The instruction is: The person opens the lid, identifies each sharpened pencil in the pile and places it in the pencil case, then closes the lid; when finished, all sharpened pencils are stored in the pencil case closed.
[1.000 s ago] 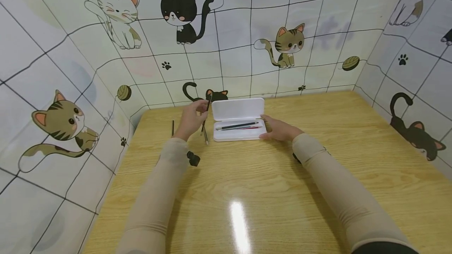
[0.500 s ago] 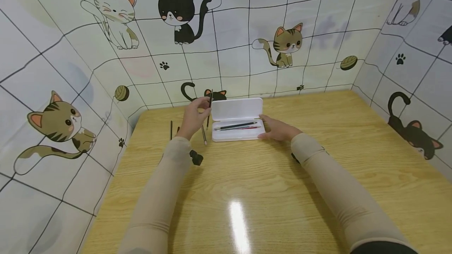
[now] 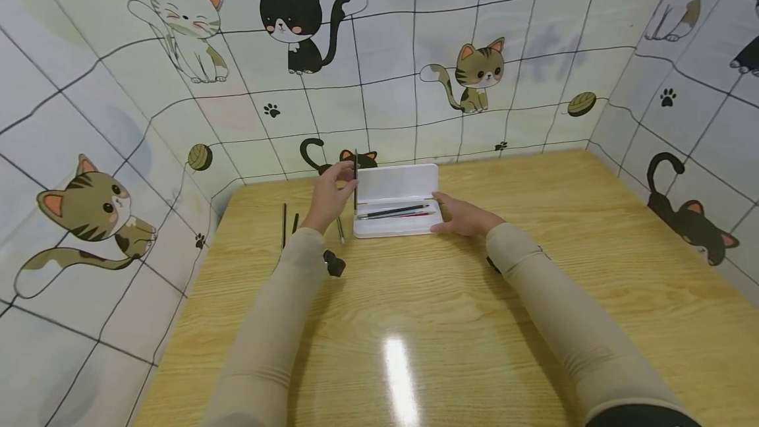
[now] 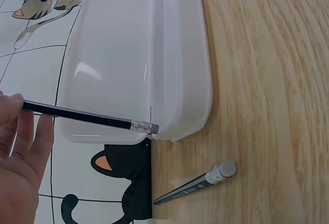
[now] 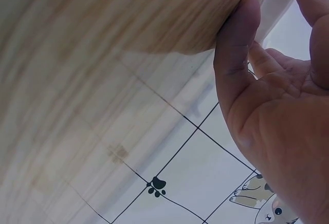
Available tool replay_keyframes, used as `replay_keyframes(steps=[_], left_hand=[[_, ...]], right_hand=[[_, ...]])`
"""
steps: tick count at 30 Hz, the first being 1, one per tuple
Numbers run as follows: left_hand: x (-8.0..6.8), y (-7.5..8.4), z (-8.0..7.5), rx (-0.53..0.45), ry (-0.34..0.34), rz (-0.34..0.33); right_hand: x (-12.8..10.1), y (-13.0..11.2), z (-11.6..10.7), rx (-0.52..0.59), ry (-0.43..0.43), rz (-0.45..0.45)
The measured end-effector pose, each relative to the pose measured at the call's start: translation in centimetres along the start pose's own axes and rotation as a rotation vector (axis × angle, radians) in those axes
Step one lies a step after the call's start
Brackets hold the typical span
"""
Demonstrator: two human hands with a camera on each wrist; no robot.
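My left hand [image 3: 332, 195] pinches a black pencil [image 4: 82, 116] near one end with thumb and fingertips. The pencil stands nearly upright at the left side of the open white pencil case [image 3: 398, 226]; in the left wrist view its eraser end overlaps the hinge corner. Inside the case's bottom half lie a dark pencil [image 3: 394, 211] and a thinner red one [image 3: 418, 215]. My right hand [image 3: 465, 215] grips the case's right end, thumb at the front and fingers further back. In the right wrist view that hand [image 5: 277, 100] hides most of the case.
Left of the case, a pencil with a white eraser [image 3: 340, 230] lies on the wooden table [image 3: 450, 321]. Two more dark pencils [image 3: 284, 224] lie further left, partly behind the left forearm. A cat-print cloth [image 3: 391, 38] rises behind the table and along both sides.
My left hand has shifted slightly right toward the case with the pencil, which has turned from slanted to nearly upright. The right hand keeps its hold on the case.
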State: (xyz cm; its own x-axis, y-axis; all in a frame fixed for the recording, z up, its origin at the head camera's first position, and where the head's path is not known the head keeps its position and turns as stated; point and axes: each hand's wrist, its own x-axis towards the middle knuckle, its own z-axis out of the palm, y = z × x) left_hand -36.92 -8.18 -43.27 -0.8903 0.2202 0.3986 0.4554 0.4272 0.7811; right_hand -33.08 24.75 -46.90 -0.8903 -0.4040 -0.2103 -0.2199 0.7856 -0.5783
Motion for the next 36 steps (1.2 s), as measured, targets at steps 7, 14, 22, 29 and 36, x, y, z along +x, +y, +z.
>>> replay_keyframes(steps=[7, 14, 22, 29, 36], left_hand=[[0.0, -0.8, 0.2, -0.036, 0.022, 0.011], [0.3, -1.1, 0.8, -0.019, 0.012, 0.027], [0.4, -1.0, 1.4, 0.037, -0.023, 0.059], [0.8, -0.9, 2.2, 0.07, -0.055, 0.048], [1.0, -0.9, 2.7, 0.099, -0.081, 0.04]], right_hand=[[-0.2, -0.3, 0.0, 0.018, 0.001, 0.004], [-0.4, -0.5, -0.1, 0.019, 0.002, 0.004], [-0.3, -0.5, -0.1, 0.026, 0.008, 0.0], [-0.1, -0.3, 0.0, 0.015, 0.013, 0.002], [0.0, -0.3, 0.1, 0.017, 0.011, 0.026]])
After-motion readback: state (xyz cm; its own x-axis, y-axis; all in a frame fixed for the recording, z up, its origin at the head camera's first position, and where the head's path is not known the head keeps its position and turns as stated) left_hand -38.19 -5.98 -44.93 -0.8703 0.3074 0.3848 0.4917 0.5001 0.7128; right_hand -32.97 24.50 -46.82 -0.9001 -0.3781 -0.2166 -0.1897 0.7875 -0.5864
